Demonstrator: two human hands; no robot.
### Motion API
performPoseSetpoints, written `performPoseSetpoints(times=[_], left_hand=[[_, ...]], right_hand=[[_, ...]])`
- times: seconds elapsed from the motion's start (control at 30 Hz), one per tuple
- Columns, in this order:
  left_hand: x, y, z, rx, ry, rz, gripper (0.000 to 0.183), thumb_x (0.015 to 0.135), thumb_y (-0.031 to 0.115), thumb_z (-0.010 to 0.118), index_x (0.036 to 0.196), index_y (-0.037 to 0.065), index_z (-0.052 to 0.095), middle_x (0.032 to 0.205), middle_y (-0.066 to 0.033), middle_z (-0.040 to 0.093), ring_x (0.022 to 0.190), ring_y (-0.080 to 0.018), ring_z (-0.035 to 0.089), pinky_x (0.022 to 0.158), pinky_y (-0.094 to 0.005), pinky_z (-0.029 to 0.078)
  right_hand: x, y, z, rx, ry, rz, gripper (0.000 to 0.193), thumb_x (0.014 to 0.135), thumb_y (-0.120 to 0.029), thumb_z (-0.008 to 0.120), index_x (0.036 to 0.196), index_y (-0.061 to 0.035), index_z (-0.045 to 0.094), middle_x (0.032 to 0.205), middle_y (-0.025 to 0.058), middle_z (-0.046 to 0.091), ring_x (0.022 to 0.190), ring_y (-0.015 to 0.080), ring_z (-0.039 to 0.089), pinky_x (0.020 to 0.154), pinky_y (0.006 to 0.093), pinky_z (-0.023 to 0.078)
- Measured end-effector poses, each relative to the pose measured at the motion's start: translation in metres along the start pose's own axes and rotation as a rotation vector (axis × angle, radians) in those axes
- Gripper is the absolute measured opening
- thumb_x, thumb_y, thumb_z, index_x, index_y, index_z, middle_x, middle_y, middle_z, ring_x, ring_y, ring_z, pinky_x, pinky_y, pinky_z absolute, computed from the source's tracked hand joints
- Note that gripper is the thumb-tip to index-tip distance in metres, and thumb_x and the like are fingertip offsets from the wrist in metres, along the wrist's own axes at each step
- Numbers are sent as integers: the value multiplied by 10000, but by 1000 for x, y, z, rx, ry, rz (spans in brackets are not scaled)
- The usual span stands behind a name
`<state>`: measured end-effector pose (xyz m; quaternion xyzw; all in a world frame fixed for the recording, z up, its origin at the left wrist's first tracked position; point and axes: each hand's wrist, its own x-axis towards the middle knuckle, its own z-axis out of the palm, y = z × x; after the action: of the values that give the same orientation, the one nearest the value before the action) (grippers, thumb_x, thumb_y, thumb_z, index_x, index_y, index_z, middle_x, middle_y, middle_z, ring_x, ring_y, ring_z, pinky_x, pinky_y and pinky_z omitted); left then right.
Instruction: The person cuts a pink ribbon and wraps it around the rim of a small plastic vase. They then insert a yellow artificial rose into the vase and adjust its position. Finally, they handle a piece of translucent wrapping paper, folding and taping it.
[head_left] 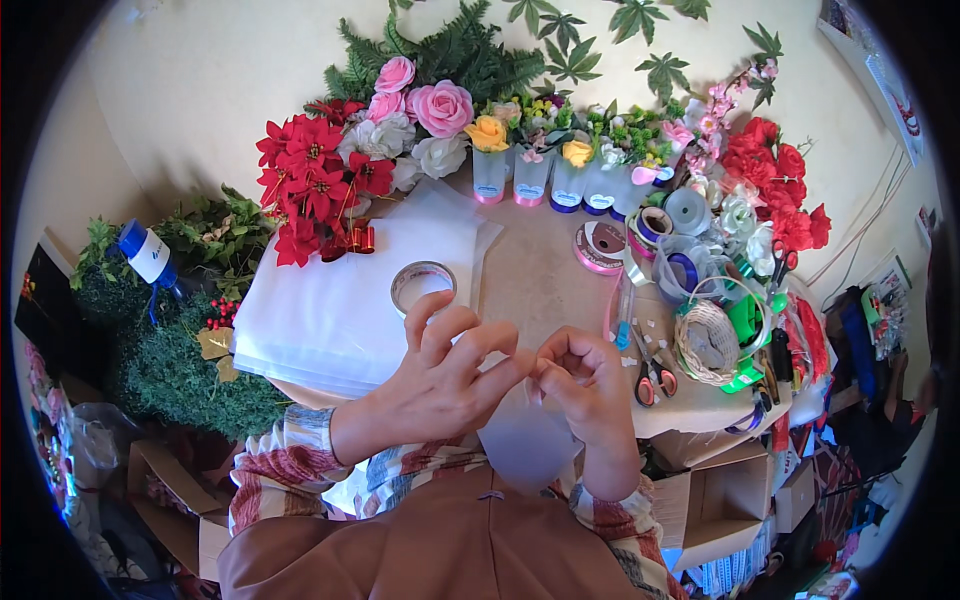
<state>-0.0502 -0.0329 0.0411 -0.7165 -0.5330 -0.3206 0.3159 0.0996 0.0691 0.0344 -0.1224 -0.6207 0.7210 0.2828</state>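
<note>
Both hands meet close to the chest, over the near edge of the tabletop [520,290]. Thumb and forefinger of the right hand [590,385] come together in a narrow pinch, apparently on the upper edge of a cloudy piece [528,445], perhaps a cup, that hangs below and between the hands. On the left hand [440,375] the fingers are curled and spread apart, the foremost reaching toward that pinch; whether it grips anything, I cannot tell.

Since the hold looks small and high, the piece could swing or drop onto the lap if the pinch loosens. Pressing hard on one spot might crease it, if its wall is thin. The roll of tape [397,297] lies on the white sheets [320,325] just beyond the left hand, so a raised finger could knock it. To the right, the scissors [655,374] lie near the right wrist and could be nudged by a careless sweep.
</note>
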Motion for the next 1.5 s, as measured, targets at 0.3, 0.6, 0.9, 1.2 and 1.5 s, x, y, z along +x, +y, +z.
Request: performPoseSetpoints(times=[0.3,0.6,0.9,1.2,1.5], left_hand=[[-12,-2,9,76,155,26,315,621,179,669,891,310,574,903,38,384,902,-183,349,898,-403,277],[-18,-6,15,96,337,69,300,592,111,613,802,296,507,858,-1,375,860,-237,368,813,-438,337],[3,-7,-15,-725,-7,-398,230,774,163,655,967,70,570,874,-26,600,828,-191,511,824,-348,297],[2,-5,-17,-878,-154,-518,79,755,134,689,769,84,629,726,-14,599,731,-149,508,784,-298,304],[-2,-4,-11,-892,-90,-573,101,750,141,698,778,77,625,746,-15,604,779,-167,528,784,-312,333]], right_hand=[[2,2,5,175,9,54,42,793,-29,558,781,3,533,704,31,570,610,78,552,572,196,447],[1,0,8,235,-4,53,52,805,-41,560,781,-5,532,703,28,566,603,78,544,569,204,439],[-5,-13,5,55,-38,-28,101,849,-87,581,789,-17,540,697,27,556,630,68,523,586,200,411],[-12,-19,12,-117,-7,-39,105,858,-95,577,874,8,578,784,21,573,727,60,515,664,205,403],[-13,-22,9,-235,-36,-71,115,829,-98,602,867,11,598,792,28,599,760,84,534,719,231,420]])
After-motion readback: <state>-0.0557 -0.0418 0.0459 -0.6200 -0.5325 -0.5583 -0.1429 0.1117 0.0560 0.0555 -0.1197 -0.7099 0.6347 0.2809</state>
